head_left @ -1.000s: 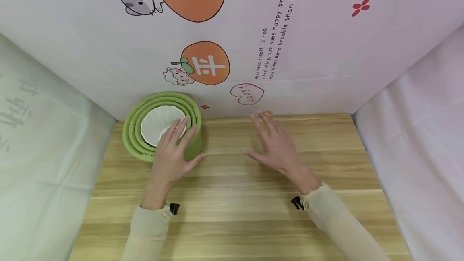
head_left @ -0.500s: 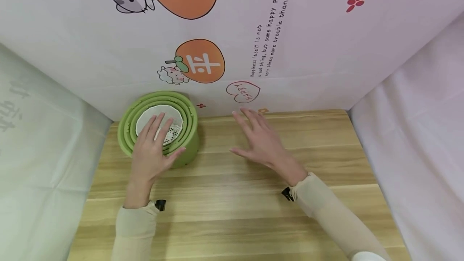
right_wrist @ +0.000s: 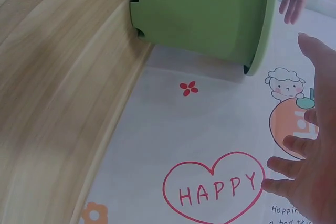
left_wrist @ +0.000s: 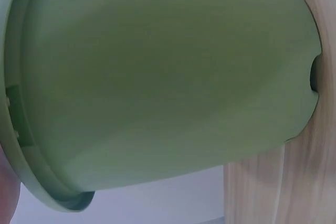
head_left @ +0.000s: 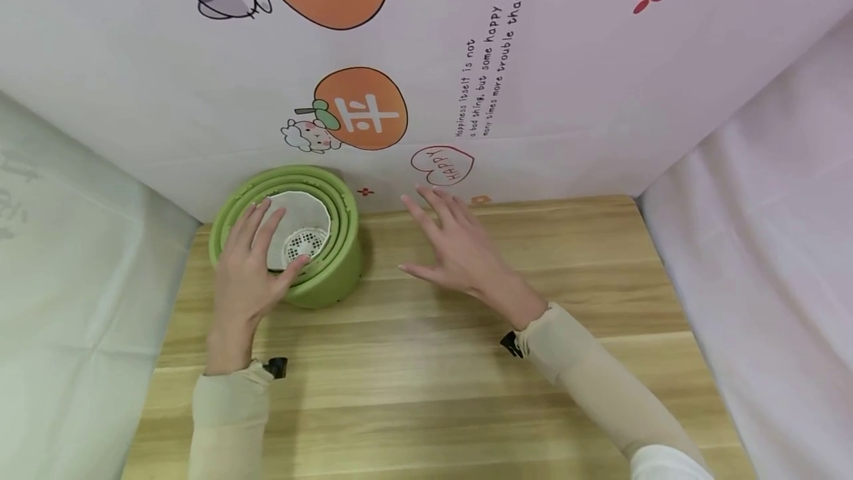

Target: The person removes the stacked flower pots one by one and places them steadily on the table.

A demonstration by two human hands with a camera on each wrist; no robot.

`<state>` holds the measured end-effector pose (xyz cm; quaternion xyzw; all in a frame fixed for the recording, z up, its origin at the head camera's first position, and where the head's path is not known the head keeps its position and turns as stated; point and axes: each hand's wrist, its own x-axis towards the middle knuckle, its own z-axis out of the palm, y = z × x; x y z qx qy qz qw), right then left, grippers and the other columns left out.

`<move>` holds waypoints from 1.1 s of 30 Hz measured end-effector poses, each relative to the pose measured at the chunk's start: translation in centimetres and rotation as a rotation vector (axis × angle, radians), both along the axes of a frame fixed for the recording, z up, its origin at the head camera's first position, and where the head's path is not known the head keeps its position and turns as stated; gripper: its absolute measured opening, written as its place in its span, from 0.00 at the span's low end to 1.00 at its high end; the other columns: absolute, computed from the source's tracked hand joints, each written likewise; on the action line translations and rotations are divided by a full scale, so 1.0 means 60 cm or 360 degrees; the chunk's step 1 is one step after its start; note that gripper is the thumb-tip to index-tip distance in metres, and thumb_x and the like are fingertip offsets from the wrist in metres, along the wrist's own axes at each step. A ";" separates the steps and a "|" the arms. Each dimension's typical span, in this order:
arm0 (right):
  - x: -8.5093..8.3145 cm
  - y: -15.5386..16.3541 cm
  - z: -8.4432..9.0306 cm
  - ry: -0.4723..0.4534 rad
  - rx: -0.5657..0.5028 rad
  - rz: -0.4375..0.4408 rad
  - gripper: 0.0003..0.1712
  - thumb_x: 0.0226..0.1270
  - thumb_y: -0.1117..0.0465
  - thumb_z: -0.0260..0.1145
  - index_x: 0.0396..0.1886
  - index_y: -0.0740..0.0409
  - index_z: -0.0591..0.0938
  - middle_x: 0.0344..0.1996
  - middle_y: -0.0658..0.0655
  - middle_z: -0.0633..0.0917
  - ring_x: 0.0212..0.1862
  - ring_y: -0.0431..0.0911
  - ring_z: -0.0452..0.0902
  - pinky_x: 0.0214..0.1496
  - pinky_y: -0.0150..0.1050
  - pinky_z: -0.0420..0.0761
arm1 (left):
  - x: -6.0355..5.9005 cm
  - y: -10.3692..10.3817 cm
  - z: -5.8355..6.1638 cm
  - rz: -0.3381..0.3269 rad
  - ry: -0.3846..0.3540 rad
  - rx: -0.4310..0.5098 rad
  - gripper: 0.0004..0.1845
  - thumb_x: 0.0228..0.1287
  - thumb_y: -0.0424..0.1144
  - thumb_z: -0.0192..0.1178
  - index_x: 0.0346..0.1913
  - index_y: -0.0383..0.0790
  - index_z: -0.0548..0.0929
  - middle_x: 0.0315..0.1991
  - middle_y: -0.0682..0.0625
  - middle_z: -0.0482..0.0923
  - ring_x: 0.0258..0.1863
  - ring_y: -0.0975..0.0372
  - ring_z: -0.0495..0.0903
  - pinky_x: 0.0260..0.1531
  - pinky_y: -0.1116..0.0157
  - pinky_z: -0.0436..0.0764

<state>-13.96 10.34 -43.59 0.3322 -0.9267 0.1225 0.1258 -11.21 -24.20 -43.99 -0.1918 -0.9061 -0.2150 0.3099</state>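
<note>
Several green plant pots [head_left: 329, 280] stand nested at the back left of the table, with a white pot [head_left: 303, 212] innermost whose bottom is full of holes. My left hand [head_left: 245, 276] hovers over their left side, fingers spread and overlapping the rims in the head view. The outer pot's green wall [left_wrist: 157, 77] fills most of the left wrist view, its notched base on the wood. To the right of the pots, my right hand [head_left: 466, 252] hangs over the table's far edge, fingers spread and holding nothing. In the right wrist view, a gap separates this hand [right_wrist: 310, 166] from the outer pot [right_wrist: 205, 14].
The wooden table [head_left: 413, 391] ends at a white back sheet [head_left: 546, 95] printed with oranges, animals and writing. White cloth walls [head_left: 73, 280] rise on both sides. The pots stand close to the back sheet.
My left hand has moved left across the pots, uncovering the white pot's holed bottom. My right hand has moved left and slightly farther away. The head view has shifted a little.
</note>
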 end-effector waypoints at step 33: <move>-0.006 -0.088 0.030 -0.0085 0.0023 0.0162 0.58 0.62 0.23 0.53 0.82 0.46 0.44 0.80 0.58 0.46 0.79 0.58 0.42 0.78 0.52 0.41 | -0.011 -0.084 -0.011 0.0105 -0.0506 0.0438 0.35 0.65 0.60 0.61 0.67 0.42 0.76 0.76 0.41 0.58 0.77 0.46 0.46 0.68 0.32 0.44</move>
